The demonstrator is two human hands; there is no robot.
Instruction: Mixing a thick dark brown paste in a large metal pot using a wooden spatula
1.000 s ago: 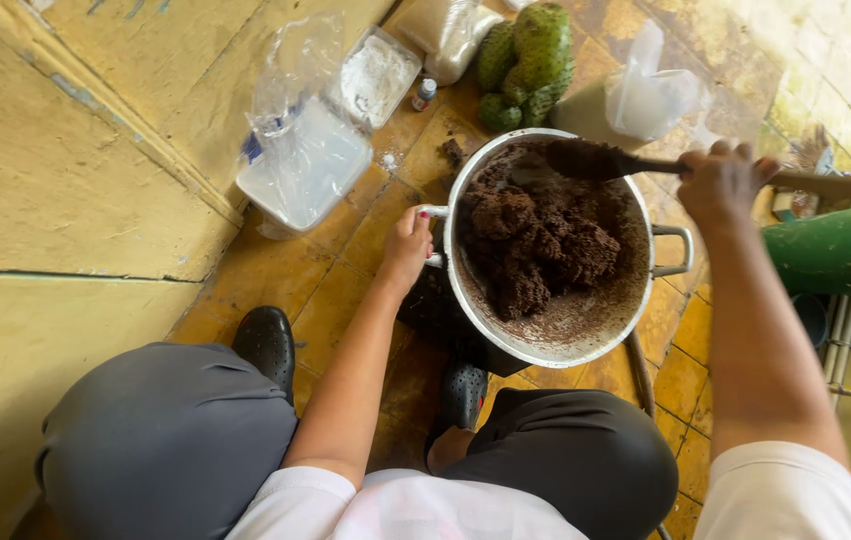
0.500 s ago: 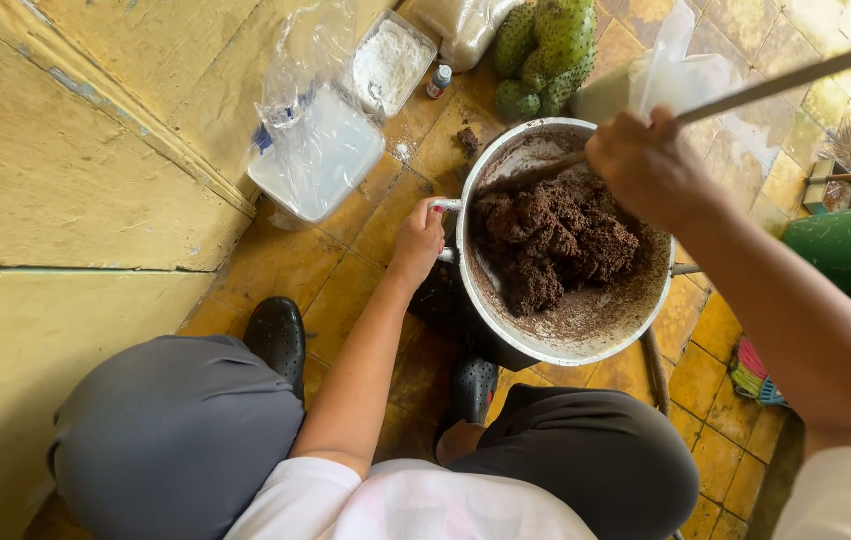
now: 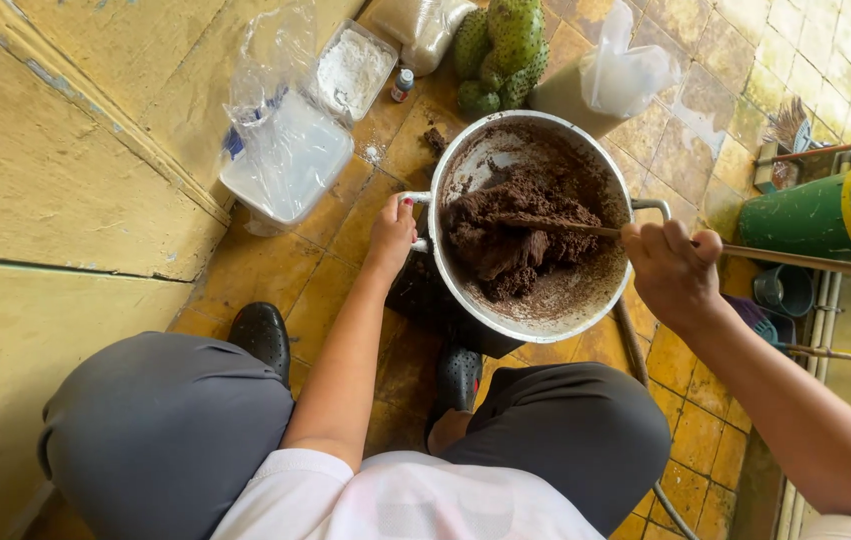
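My left hand (image 3: 391, 232) sits mid-frame, arm stretched straight forward, fingers curled shut. My right hand (image 3: 673, 268) is fisted at centre right, forearm running to the lower right corner.

You are looking at a silver-grey metal pot (image 3: 465, 300) whose inside is smeared with brown and which holds a dark brown, lumpy mass (image 3: 515, 235), with a pale brown wooden stick (image 3: 805, 260) running off to the right. The floor (image 3: 325, 270) is mottled ochre-yellow tile with darker stains, and the wall (image 3: 55, 180) on the left is a worn, dull yellow; at the far side you see bumpy green cactus pads (image 3: 500, 45), a clear container of white powder (image 3: 353, 68) and clear plastic bags (image 3: 280, 150). Your trousers (image 3: 160, 430) are grey, your shoes (image 3: 263, 335) black and your shirt (image 3: 395, 500) white, while on the right stands a dark green cylinder (image 3: 815, 215) with a yellow band.
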